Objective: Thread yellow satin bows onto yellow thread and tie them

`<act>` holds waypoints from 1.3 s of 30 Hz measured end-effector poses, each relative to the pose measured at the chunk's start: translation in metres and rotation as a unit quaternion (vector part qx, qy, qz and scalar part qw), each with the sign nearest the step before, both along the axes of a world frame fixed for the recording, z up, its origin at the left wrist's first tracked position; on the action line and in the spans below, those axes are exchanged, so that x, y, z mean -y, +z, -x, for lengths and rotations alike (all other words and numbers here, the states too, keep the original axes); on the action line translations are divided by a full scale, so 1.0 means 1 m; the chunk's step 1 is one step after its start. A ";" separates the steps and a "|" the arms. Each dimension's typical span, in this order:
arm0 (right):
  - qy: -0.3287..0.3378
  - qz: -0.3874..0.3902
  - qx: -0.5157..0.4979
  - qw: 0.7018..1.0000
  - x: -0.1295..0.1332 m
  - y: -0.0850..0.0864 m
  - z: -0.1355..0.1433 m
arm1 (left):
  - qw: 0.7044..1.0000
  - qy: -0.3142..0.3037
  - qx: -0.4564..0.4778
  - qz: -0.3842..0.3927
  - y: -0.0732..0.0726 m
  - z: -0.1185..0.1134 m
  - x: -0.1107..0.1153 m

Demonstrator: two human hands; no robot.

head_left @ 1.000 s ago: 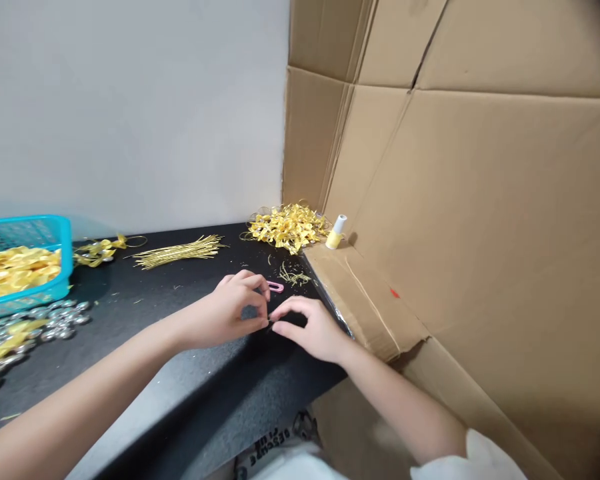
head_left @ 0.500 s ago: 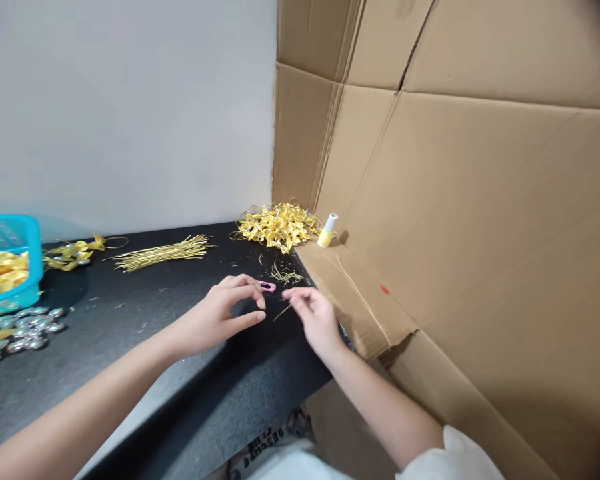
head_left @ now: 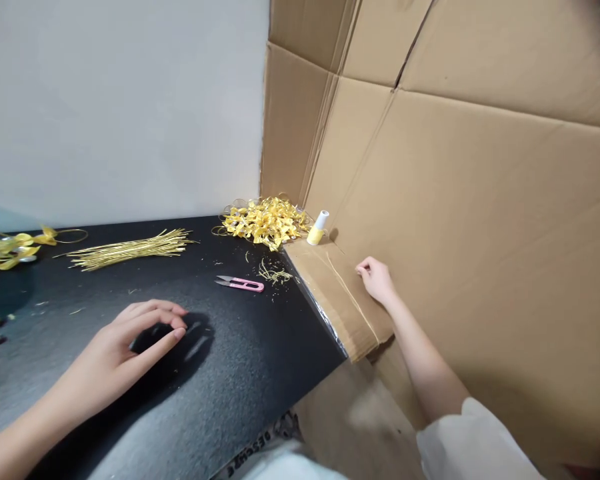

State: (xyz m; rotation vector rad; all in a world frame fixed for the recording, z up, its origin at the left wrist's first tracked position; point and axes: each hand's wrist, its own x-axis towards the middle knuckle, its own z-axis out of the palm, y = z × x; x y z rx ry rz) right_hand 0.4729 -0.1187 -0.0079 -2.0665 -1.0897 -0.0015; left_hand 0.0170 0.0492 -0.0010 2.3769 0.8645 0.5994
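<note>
My left hand [head_left: 130, 340] hovers low over the black table [head_left: 260, 373]. Its fingers are loosely curved and nothing shows between them and the thumb. Beyond it lie pink-handled thread snips [head_left: 245, 285], blades pointing left. My right hand [head_left: 377, 279] is over the cardboard at the right, thumb and fingers curled together; anything in them is hidden. Left of it, a pale thread [head_left: 350, 293] lies on the cardboard ledge [head_left: 325, 280]. Short gold wire offcuts [head_left: 274, 273] are scattered near the snips.
A pile of yellow ribbon flowers [head_left: 267, 223] is in the back corner, beside a small white-and-yellow bottle [head_left: 318, 228]. A bundle of gold wires [head_left: 130, 250] and more ribbon pieces [head_left: 15, 248] lie at the left. A tall cardboard wall [head_left: 480, 220] borders the right side.
My hands have parted: the left moved left and nearer me, the right moved right over the cardboard. The thin wire piece at my right fingers no longer shows. The view shifted right.
</note>
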 end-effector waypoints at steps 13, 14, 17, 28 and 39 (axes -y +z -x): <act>0.048 0.079 0.079 0.993 -0.014 -0.013 0.009 | 0.999 -0.014 0.040 0.015 -0.013 -0.003 0.012; 0.048 0.079 0.081 0.992 -0.014 -0.014 0.009 | 0.999 -0.014 0.045 0.017 -0.014 -0.004 0.012; 0.047 0.076 0.083 0.993 -0.015 -0.017 0.011 | 0.998 -0.002 0.061 0.028 -0.016 -0.003 0.013; -0.019 0.065 0.068 0.995 0.026 0.023 -0.009 | 0.997 -0.006 0.068 0.023 -0.018 0.001 0.016; -0.072 0.218 0.133 0.964 0.046 -0.004 0.020 | 0.995 -0.070 0.057 -0.043 -0.035 0.008 0.008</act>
